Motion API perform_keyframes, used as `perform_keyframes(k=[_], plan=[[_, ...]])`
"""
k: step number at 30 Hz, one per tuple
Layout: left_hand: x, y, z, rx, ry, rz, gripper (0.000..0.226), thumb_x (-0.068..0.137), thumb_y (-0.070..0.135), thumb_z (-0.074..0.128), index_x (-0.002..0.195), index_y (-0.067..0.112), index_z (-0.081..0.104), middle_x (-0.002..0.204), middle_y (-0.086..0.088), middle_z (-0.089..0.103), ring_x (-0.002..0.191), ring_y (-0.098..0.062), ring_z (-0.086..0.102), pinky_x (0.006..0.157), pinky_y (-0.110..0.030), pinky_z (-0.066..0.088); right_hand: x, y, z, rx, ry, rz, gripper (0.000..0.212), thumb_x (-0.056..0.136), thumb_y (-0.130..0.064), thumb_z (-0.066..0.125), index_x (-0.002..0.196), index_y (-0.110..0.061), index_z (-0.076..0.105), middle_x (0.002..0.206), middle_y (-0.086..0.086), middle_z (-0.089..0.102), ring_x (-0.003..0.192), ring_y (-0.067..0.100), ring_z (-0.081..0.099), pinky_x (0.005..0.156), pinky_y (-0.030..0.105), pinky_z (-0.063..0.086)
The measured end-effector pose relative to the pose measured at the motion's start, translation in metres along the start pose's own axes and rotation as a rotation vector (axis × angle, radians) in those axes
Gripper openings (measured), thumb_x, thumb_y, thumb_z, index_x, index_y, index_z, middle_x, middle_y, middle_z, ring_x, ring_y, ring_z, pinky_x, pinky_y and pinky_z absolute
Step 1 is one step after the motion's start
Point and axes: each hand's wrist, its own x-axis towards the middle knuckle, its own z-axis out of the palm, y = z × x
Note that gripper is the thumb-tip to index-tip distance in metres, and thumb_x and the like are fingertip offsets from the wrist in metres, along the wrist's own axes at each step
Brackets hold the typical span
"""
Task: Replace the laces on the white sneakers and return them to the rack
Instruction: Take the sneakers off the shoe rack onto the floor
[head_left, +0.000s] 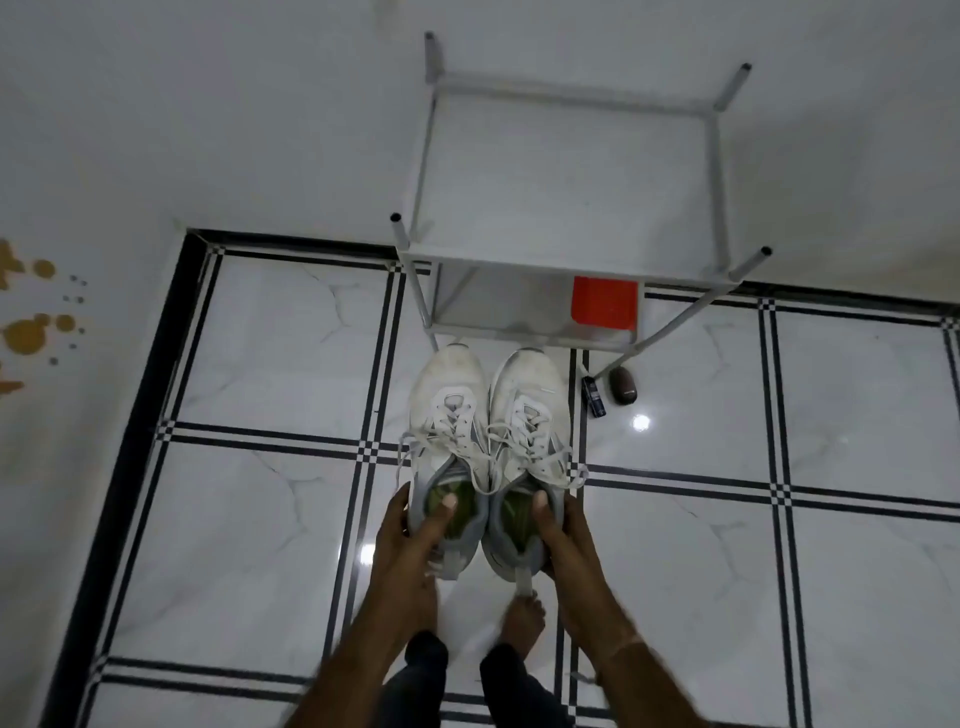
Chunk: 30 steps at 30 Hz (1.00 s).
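Two white sneakers are held side by side above the tiled floor, toes pointing at the rack. My left hand (413, 535) grips the heel of the left sneaker (449, 415), thumb inside its green-lined opening. My right hand (563, 540) grips the heel of the right sneaker (527, 410) the same way. Both shoes are laced with white laces (519, 441), whose loose ends hang down the sides. The grey metal rack (519, 254) stands against the wall just beyond the toes, its top shelf bare.
A red box (605, 303) sits on the rack's lower shelf at the right. A small dark bottle (594, 396) and a brown oval object (623, 384) lie on the floor by the rack's right leg. My bare foot (524, 618) is below the shoes. Brown stains (31, 332) mark the left wall.
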Motion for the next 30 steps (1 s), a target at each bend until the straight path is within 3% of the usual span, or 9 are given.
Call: perform_keyframes(k=[2,4,6,14,18,21,24,27,30], plan=[[0.035,-0.047,-0.002,-0.001,0.008,-0.032,0.03,0.095,0.014,0.065,0.124,0.02,0.065,0.1,0.007,0.078,0.092,-0.005,0.074,0.072,-0.018,0.058,0.029,0.035,-0.01,-0.015,-0.005,0.04,0.037,0.092,-0.058,0.066,0.127,-0.045,0.061,0.129,-0.012,0.068,0.124,0.012,0.062,0.109,0.05,0.049],[0.075,-0.093,-0.005,-0.011,-0.005,-0.075,0.041,0.088,0.029,0.076,0.128,0.025,0.066,0.115,0.001,0.076,0.109,-0.021,0.071,0.095,-0.041,0.058,0.063,0.066,-0.019,-0.036,-0.009,0.07,0.052,0.083,-0.067,0.069,0.128,-0.041,0.06,0.127,-0.012,0.068,0.122,0.011,0.064,0.108,0.049,0.051],[0.12,-0.136,-0.005,-0.019,0.013,-0.112,0.049,0.08,0.037,0.081,0.125,0.028,0.068,0.116,-0.001,0.075,0.11,-0.026,0.071,0.1,-0.051,0.054,0.104,0.1,-0.026,-0.071,-0.008,0.088,0.058,0.081,-0.069,0.069,0.129,-0.038,0.059,0.126,-0.012,0.069,0.12,0.011,0.065,0.105,0.047,0.053],[0.334,-0.288,-0.003,-0.07,0.053,-0.149,0.061,0.067,0.038,0.084,0.124,0.021,0.068,0.113,-0.006,0.076,0.106,-0.027,0.071,0.083,-0.037,0.056,0.312,0.249,-0.032,-0.061,0.031,0.128,0.038,0.091,-0.051,0.065,0.124,-0.033,0.063,0.12,-0.007,0.073,0.108,0.011,0.069,0.075,0.026,0.057],[0.436,-0.344,0.0,-0.062,0.013,-0.074,0.069,0.066,0.037,0.083,0.13,0.02,0.064,0.116,-0.005,0.075,0.106,-0.026,0.072,0.086,-0.037,0.058,0.416,0.313,-0.04,-0.05,0.024,0.136,0.067,0.079,-0.066,0.071,0.133,-0.027,0.059,0.122,-0.002,0.073,0.109,0.018,0.071,0.081,0.034,0.06],[0.491,-0.384,0.006,-0.031,0.078,-0.047,0.081,0.071,0.039,0.088,0.141,0.02,0.053,0.129,-0.004,0.066,0.114,-0.026,0.066,0.091,-0.039,0.056,0.471,0.356,-0.051,-0.081,0.048,0.067,0.065,0.08,-0.066,0.071,0.128,-0.023,0.061,0.12,0.002,0.073,0.11,0.02,0.07,0.087,0.039,0.06],[0.523,-0.415,0.006,0.207,0.225,0.135,0.084,0.066,0.067,0.078,0.137,0.029,0.057,0.133,-0.004,0.061,0.121,-0.027,0.059,0.102,-0.05,0.052,0.494,0.384,-0.06,-0.272,0.111,-0.175,0.055,0.086,-0.064,0.069,0.122,-0.023,0.068,0.115,-0.001,0.074,0.112,0.018,0.069,0.098,0.045,0.057],[0.515,-0.427,0.013,0.21,0.265,0.324,0.069,0.082,0.054,0.076,0.142,0.027,0.054,0.14,0.004,0.053,0.128,-0.015,0.053,0.108,-0.036,0.044,0.492,0.391,-0.061,-0.235,0.026,-0.309,0.042,0.096,-0.043,0.067,0.136,-0.032,0.058,0.128,-0.015,0.068,0.122,0.004,0.062,0.106,0.032,0.052],[0.497,-0.436,0.019,0.197,0.292,0.46,0.084,0.077,0.051,0.077,0.15,0.025,0.045,0.147,0.011,0.047,0.132,-0.006,0.045,0.11,-0.03,0.039,0.481,0.391,-0.054,-0.255,-0.011,-0.424,0.066,0.084,-0.04,0.08,0.14,-0.041,0.046,0.134,-0.021,0.061,0.123,-0.003,0.058,0.107,0.028,0.05]])
